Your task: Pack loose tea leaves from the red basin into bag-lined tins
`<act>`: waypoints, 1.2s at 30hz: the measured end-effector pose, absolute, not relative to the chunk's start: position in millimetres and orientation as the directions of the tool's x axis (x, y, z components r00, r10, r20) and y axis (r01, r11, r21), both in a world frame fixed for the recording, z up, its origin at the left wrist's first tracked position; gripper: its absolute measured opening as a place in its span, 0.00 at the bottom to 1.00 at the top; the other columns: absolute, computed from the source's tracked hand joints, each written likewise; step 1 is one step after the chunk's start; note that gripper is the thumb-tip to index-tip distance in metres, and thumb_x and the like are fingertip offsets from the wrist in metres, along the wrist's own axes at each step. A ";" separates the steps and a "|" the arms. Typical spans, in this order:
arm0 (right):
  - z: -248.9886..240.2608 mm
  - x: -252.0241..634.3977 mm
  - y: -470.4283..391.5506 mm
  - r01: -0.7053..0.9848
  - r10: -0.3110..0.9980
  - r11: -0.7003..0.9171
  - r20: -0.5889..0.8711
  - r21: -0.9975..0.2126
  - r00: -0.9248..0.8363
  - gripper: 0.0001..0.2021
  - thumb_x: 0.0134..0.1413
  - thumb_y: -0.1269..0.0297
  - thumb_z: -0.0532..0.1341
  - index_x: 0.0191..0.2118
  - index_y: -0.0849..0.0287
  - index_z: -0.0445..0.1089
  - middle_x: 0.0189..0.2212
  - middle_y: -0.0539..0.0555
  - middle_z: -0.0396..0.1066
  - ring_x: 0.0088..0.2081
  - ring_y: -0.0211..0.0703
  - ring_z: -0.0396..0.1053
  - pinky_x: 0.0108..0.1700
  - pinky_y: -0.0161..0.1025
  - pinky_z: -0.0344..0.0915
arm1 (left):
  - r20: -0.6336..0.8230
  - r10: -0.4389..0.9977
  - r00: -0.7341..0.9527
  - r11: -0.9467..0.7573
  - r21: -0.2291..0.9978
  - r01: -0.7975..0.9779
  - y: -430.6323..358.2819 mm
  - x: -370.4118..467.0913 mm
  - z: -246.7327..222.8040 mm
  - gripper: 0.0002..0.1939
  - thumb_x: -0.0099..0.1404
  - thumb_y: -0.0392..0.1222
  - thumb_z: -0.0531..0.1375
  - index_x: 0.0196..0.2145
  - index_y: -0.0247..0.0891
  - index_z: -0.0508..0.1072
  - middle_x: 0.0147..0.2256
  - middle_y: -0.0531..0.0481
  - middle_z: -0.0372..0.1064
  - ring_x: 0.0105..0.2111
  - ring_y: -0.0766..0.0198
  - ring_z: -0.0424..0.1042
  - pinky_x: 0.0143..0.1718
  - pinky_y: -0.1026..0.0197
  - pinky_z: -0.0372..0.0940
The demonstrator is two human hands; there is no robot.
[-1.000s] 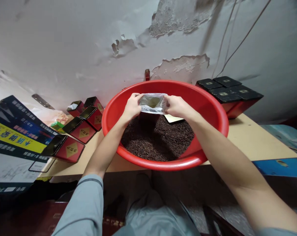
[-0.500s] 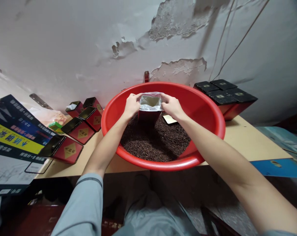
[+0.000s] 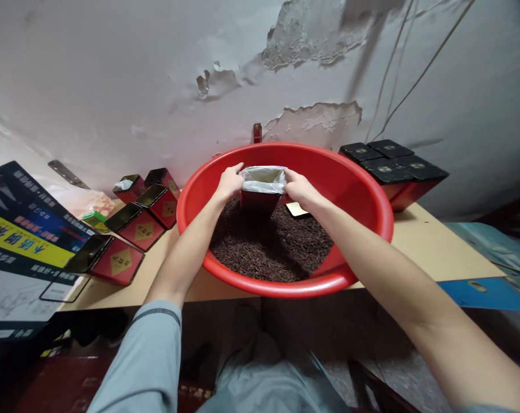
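A clear plastic bag (image 3: pixel 264 184) lines a dark tin (image 3: pixel 260 205), its mouth spread wide and its edge folded down over the rim. My left hand (image 3: pixel 231 182) pinches the bag's edge at the left side of the tin. On the opposite side my right hand (image 3: pixel 301 186) is closed on the edge too. The tin stands upright on dark, loose bits that look like tea leaves (image 3: pixel 272 252), inside a large red basin (image 3: pixel 281 289). Just right of the tin, a small pale lid-like square (image 3: pixel 297 209) lies on the leaves.
Several red and black tins (image 3: pixel 120 261) stand or lean on the left of the table (image 3: pixel 432 246), beside a printed box (image 3: pixel 23 246) and a small green packet (image 3: pixel 95 220). More black-lidded tins (image 3: pixel 393 166) are grouped at right. A peeling wall (image 3: pixel 156 86) rises behind.
The bag's edge sits lower and more folded over the tin's rim than before. Both hands have moved slightly downward and stay at the tin's two sides.
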State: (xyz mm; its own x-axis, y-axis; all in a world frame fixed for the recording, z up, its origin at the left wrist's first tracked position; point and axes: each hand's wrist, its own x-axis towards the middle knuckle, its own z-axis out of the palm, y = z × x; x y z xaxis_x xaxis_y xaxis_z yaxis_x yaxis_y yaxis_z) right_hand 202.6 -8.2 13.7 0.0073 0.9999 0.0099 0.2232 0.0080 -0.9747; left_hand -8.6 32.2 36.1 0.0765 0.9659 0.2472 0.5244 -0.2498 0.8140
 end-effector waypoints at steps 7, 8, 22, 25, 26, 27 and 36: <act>24.0 203.5 -16.5 0.249 0.998 -0.051 -0.055 -0.967 -0.010 0.45 0.37 0.80 0.64 0.67 0.49 0.68 0.56 0.57 0.76 0.47 0.51 0.77 0.36 0.41 0.81 | 0.164 0.986 -0.018 -0.131 0.843 0.521 25.6 -12.8 42.6 0.23 0.68 0.37 0.63 0.59 0.33 0.77 0.47 0.40 0.82 0.41 0.52 0.82 0.44 0.52 0.76; 23.9 203.5 -16.6 0.253 0.999 -0.044 -0.050 -0.967 -0.017 0.46 0.36 0.80 0.64 0.67 0.50 0.67 0.57 0.57 0.76 0.49 0.52 0.77 0.35 0.40 0.81 | 0.192 0.981 -0.026 -0.148 0.830 0.538 23.1 -13.0 44.8 0.20 0.68 0.38 0.63 0.56 0.33 0.79 0.45 0.40 0.82 0.39 0.53 0.81 0.42 0.54 0.76; 10.4 206.0 -5.9 0.551 0.990 0.136 0.139 -0.824 -0.036 0.47 0.34 0.76 0.67 0.67 0.53 0.68 0.50 0.59 0.75 0.44 0.54 0.76 0.53 0.57 0.76 | 0.265 0.952 -0.156 -0.126 0.798 0.589 31.4 -11.0 39.7 0.09 0.68 0.36 0.62 0.28 0.38 0.73 0.31 0.46 0.78 0.37 0.58 0.76 0.44 0.60 0.68; 11.8 205.5 -5.3 0.614 0.984 0.153 0.174 -0.774 -0.027 0.46 0.33 0.77 0.66 0.66 0.57 0.69 0.53 0.62 0.72 0.46 0.54 0.76 0.55 0.56 0.75 | 0.183 0.970 -0.162 -0.071 0.845 0.530 37.7 -8.9 34.2 0.10 0.67 0.38 0.62 0.27 0.38 0.73 0.27 0.47 0.75 0.34 0.58 0.75 0.39 0.61 0.67; 14.3 205.0 -6.8 0.620 0.982 0.165 0.188 -0.767 -0.029 0.45 0.33 0.77 0.66 0.65 0.58 0.70 0.54 0.63 0.72 0.47 0.55 0.76 0.56 0.55 0.75 | 0.191 0.969 -0.157 -0.080 0.844 0.531 39.4 -8.6 32.9 0.10 0.68 0.39 0.62 0.27 0.38 0.73 0.28 0.47 0.76 0.35 0.58 0.75 0.40 0.61 0.66; 17.4 204.3 -8.7 0.610 0.980 0.179 0.195 -0.772 -0.041 0.43 0.34 0.77 0.66 0.64 0.59 0.71 0.54 0.64 0.73 0.49 0.56 0.76 0.57 0.54 0.75 | 0.215 0.965 -0.150 -0.101 0.833 0.544 40.8 -8.6 32.1 0.10 0.68 0.39 0.61 0.29 0.38 0.73 0.30 0.47 0.77 0.37 0.58 0.75 0.41 0.62 0.66; 29.1 198.1 -16.9 0.325 0.987 0.145 0.115 -0.935 -0.108 0.47 0.35 0.74 0.73 0.67 0.62 0.66 0.55 0.64 0.77 0.52 0.56 0.77 0.47 0.45 0.79 | 0.137 0.981 -0.141 -0.051 0.869 0.492 44.6 -11.1 31.8 0.11 0.70 0.38 0.57 0.28 0.39 0.69 0.31 0.48 0.74 0.34 0.61 0.72 0.39 0.62 0.65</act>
State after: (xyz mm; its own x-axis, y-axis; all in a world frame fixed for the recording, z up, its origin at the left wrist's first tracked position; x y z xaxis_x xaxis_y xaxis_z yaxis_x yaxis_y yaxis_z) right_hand 198.1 -16.9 29.1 -0.1078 0.9875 0.1153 0.3253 0.1446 -0.9345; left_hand -11.1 44.6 31.8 -0.1410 0.9805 0.1368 0.4920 -0.0505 0.8691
